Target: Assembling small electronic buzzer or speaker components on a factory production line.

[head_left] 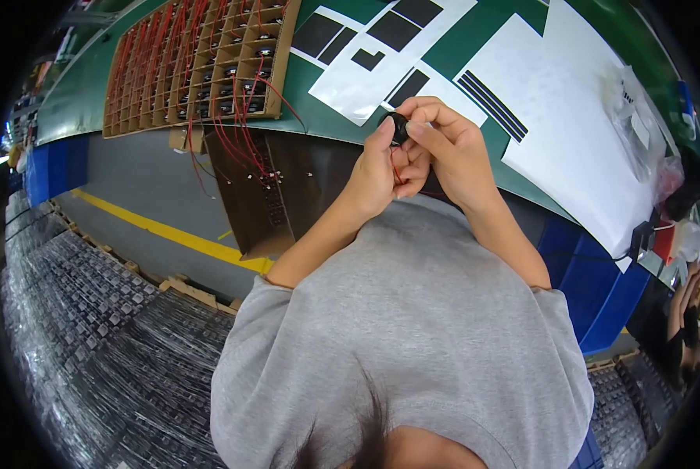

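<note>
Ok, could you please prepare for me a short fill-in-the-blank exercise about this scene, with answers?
The left hand and right hand together hold a small round part coloured ____.
The compartmented cardboard box lies on the picture's ____ side.
The wires in it are mainly ____.
The line on the floor is ____.
Missing words: black; left; red; yellow.

A small, round black component (400, 127), partly hidden in a two-handed grip, sits upper center of frame, red wire (394, 166) showing below.
</note>
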A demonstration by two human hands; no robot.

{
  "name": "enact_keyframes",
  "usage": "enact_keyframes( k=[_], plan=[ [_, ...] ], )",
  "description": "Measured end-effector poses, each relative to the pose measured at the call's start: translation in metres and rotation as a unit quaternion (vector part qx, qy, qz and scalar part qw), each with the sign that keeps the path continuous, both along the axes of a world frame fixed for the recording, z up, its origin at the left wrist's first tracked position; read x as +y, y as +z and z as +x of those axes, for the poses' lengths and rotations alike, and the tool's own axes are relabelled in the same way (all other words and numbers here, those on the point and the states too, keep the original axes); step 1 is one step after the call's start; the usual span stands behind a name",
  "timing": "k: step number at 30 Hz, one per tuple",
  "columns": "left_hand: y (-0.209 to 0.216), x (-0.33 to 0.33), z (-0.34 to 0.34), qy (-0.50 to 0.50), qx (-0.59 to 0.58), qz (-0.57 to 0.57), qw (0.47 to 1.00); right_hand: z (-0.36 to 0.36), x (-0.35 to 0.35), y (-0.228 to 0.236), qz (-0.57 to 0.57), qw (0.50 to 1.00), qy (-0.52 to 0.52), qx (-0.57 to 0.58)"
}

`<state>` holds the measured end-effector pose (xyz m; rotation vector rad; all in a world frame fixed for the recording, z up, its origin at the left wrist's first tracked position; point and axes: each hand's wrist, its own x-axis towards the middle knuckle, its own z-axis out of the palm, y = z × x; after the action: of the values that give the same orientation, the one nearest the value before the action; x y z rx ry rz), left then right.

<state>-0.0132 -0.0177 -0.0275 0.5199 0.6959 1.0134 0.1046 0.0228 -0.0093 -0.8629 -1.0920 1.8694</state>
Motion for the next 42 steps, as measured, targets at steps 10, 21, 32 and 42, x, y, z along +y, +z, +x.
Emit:
enact_keyframes(
  k=[10,21,32,42],
  plan=[
    [0.031,-0.005,-0.008,-0.009,0.142,0.028,0.989,0.01,0.002,0.002,-0.012,0.998,0.06,0.018],
    [0.077,-0.013,-0.095,-0.082,0.464,0.077,0.879,0.031,-0.002,0.002,-0.022,0.989,0.14,-0.049],
    [0.062,0.059,-0.196,0.143,0.714,0.077,0.681,0.045,-0.01,-0.003,0.028,0.989,0.095,-0.107],
    [0.055,0.089,-0.204,0.059,0.837,0.091,0.537,0.048,-0.005,-0.017,0.023,0.989,0.065,-0.128]
  ],
)
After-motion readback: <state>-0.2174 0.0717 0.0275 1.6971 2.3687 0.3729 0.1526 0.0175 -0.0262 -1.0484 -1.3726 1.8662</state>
